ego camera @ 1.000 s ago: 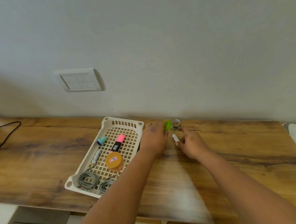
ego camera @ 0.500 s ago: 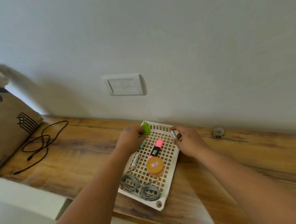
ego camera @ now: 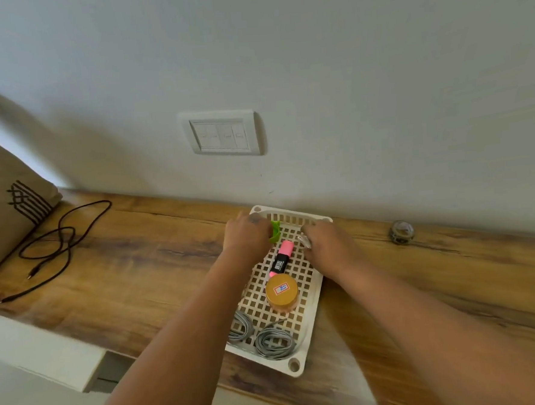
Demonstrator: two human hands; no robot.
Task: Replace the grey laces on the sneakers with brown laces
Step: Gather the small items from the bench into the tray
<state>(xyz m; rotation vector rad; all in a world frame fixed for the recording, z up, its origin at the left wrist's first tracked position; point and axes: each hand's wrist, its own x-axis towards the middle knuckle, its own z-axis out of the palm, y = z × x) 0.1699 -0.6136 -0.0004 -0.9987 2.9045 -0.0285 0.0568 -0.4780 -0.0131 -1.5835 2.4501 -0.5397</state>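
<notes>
Two coiled grey laces [ego camera: 270,341] lie at the near end of a cream slotted tray [ego camera: 311,321] on the wooden desk. My left hand [ego camera: 246,238] hovers over the tray's far end and pinches a small green object [ego camera: 275,231]. My right hand [ego camera: 323,246] is beside it over the tray's far right side, holding a small white object [ego camera: 304,241]. No sneakers or brown laces are in view.
In the tray lie a pink highlighter [ego camera: 281,259] and an orange-lidded jar [ego camera: 281,292]. A small glass jar [ego camera: 401,231] stands by the wall at right. A black cable [ego camera: 52,243] and a patterned cushion [ego camera: 6,199] sit at left. A wall switch [ego camera: 223,134] is above.
Both hands carried the green and white objects from the desk beside the glass jar to over the tray's far end. The camera view swung left.
</notes>
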